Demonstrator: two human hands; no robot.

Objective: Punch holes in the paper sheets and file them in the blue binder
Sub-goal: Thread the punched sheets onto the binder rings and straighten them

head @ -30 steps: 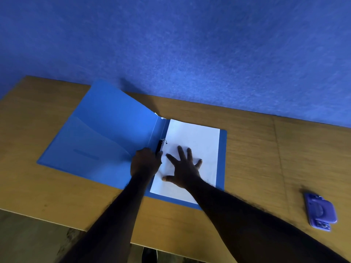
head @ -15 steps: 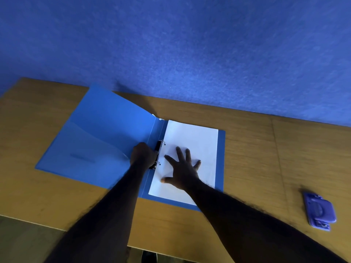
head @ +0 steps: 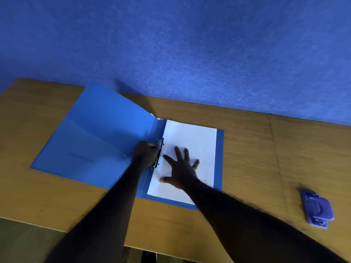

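The blue binder lies open on the wooden table, its front cover spread to the left. White paper sheets rest on its right half, their left edge at the black ring clip by the spine. My left hand is curled against that clip, fingers on it. My right hand lies flat on the sheets with fingers spread, holding nothing. The purple hole punch sits apart at the table's right.
The wooden table runs across the view, with a seam right of the binder. A blue felt wall stands right behind it. The table's near edge and the floor show at the lower left.
My left hand has shifted slightly along the spine onto the ring clip. My right hand stays flat on the sheets. The view has drifted a little.
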